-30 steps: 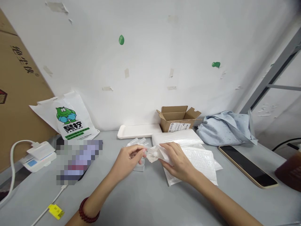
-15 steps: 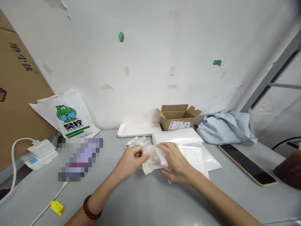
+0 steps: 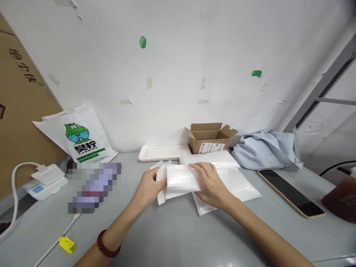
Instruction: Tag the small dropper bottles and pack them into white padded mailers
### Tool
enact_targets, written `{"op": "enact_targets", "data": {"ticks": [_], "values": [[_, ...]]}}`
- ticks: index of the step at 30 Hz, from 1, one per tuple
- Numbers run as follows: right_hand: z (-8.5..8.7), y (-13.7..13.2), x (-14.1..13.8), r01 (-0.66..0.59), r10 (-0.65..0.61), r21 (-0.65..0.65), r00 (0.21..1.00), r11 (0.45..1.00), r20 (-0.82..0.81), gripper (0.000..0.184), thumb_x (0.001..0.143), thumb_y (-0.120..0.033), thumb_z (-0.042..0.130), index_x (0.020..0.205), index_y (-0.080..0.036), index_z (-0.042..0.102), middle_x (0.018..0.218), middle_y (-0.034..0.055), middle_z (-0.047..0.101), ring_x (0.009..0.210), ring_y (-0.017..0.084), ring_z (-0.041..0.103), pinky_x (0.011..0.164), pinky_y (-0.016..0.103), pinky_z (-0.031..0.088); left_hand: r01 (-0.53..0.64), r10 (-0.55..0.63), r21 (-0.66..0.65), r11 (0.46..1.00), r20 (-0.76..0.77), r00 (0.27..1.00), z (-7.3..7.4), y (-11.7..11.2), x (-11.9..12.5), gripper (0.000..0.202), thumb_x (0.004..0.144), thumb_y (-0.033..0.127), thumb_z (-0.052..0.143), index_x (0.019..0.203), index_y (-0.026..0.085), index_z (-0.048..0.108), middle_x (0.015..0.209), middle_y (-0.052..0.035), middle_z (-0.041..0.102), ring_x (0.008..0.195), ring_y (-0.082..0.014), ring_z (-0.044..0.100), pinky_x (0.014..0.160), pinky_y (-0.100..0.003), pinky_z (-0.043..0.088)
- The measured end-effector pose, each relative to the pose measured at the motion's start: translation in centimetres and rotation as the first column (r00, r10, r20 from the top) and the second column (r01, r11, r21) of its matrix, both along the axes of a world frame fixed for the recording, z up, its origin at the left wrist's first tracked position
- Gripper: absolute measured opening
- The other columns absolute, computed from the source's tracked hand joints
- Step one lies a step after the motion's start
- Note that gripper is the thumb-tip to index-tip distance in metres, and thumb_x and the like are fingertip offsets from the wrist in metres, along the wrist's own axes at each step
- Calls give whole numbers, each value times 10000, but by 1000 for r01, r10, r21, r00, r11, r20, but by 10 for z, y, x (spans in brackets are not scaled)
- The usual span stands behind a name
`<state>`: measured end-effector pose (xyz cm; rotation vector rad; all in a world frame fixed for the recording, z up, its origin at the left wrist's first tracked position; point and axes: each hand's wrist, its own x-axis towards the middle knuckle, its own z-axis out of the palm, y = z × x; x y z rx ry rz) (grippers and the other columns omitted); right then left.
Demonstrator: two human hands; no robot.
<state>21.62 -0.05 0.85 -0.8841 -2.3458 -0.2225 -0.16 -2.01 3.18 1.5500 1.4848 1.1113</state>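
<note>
My left hand (image 3: 147, 186), a dark red beaded bracelet (image 3: 108, 244) on its wrist, is closed on a folded white wrapper (image 3: 161, 194). Its thumb lies at the left end of a small white bubble mailer (image 3: 182, 178). My right hand (image 3: 210, 183) grips that mailer by its right end, fingers over the top. The mailer is held above the grey table, and the wrapper meets its left edge. What the wrapper contains is hidden. Just behind my left hand, small clear pieces (image 3: 167, 163) are partly covered.
More bubble mailers (image 3: 239, 185) lie right of centre. Behind them are a flat white stack (image 3: 165, 152) and an open cardboard box (image 3: 210, 139). A light blue cloth bag (image 3: 267, 150), a phone (image 3: 290, 193) and a brown container (image 3: 340, 198) stand to the right. A charging cable (image 3: 46, 256) crosses the left.
My right hand has taken hold of a bubble mailer and brought it against the white wrapper. The wrapper, earlier between both hands, is now in my left hand, slightly further left.
</note>
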Motion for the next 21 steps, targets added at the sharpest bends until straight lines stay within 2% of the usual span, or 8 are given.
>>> {"op": "enact_targets", "data": {"ticks": [3,6,8,10,12,14,17,21], "values": [[0,5,5,49,-49,36,999,998,-3,584,691,-112,536,1246,-143,359,1106,156,521,1032,300,465,827,434,377,-98,97,34,995,33,995,1,5,-9,337,690,436,631,539,183,466,488,46,482,478,-110,472,453,-215,378],[3,13,15,188,-174,135,978,973,-112,552,723,-149,532,1249,-150,367,1105,163,516,1021,318,466,823,459,379,-251,241,171,953,77,968,4,16,-32,354,794,444,512,555,190,447,506,44,463,490,-97,454,507,-212,391],[6,18,21,268,-234,117,942,956,-239,550,741,-193,543,1258,-171,355,1106,151,512,1014,319,471,822,467,388,-301,317,275,913,-12,948,3,24,-48,309,804,414,490,591,190,485,550,30,505,545,-113,496,556,-221,403],[8,21,25,307,-271,64,905,949,-329,548,747,-224,552,1256,-190,351,1099,136,513,1009,319,478,822,470,399,-323,385,308,895,-169,907,-1,31,-60,228,773,384,509,681,184,567,630,2,587,623,-146,551,610,-244,420],[8,22,27,316,-288,20,888,949,-359,528,751,-242,556,1240,-202,363,1085,126,518,1003,318,487,822,474,406,-271,355,280,921,-314,881,-8,36,-66,214,735,364,520,765,176,618,705,-28,649,683,-181,590,648,-268,434],[6,23,26,301,-290,-25,889,953,-356,506,753,-257,560,1222,-207,378,1072,118,525,993,313,498,820,472,412,-193,271,220,956,-414,869,-16,40,-67,234,707,352,522,794,172,643,733,-45,678,712,-204,612,670,-281,443],[3,23,23,270,-282,-82,899,959,-336,491,753,-268,563,1207,-204,387,1061,114,532,976,303,515,806,457,422,-124,183,151,981,-490,852,-25,43,-66,254,691,360,531,799,175,667,729,-56,693,707,-220,626,666,-289,445],[2,20,18,241,-251,-71,922,968,-294,481,746,-243,557,1198,-205,395,1053,115,533,981,309,510,806,449,409,-60,124,136,989,-531,838,-31,43,-68,242,726,373,508,709,191,667,705,-57,695,684,-224,624,629,-284,424]]}}
